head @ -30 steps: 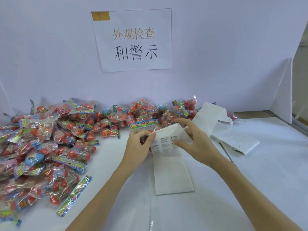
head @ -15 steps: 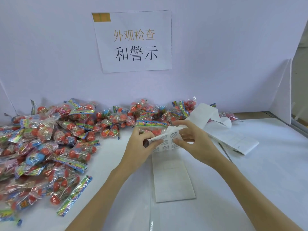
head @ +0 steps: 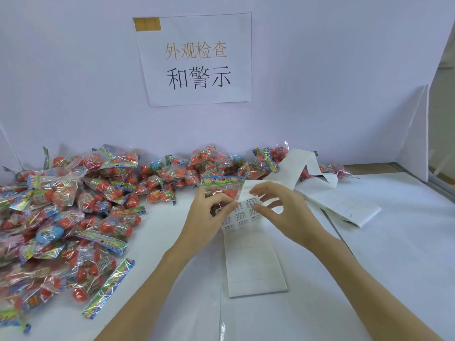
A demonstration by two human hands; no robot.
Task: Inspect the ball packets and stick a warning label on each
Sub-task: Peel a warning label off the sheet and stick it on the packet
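Head view shows that over the last second the label strip (head: 242, 212) has gone from being bent up into a fold between my fingers to lying flatter, with its printed warning labels facing me. My right hand (head: 288, 212) has let go of the pinch it had on the fold and has spread its fingers. I read that as the peel getting under way: the edge of one label looks lifted, so the next thing is to pull it free and put it on the packet.

My left hand (head: 208, 217) is curled, thumb and forefinger pinching the left edge of the strip at the printed rows. It also holds a ball packet (head: 221, 187) behind the strip, its colourful header sticking up above my fingers. How firmly the packet is gripped I cannot tell, since the fingers hide most of it.

My right hand is relaxed, fingers straight and fanned. The thumb tip and a fingertip touch the top of the printed labels, and nothing is clamped in it.

The strip's bare backing (head: 256, 264) trails down toward me on the white bench (head: 394, 267), and the rest of it runs back to a folded stack (head: 344, 205) on the right. The pile of ball packets (head: 73, 205) waiting for labels lies to my left and along the back wall.
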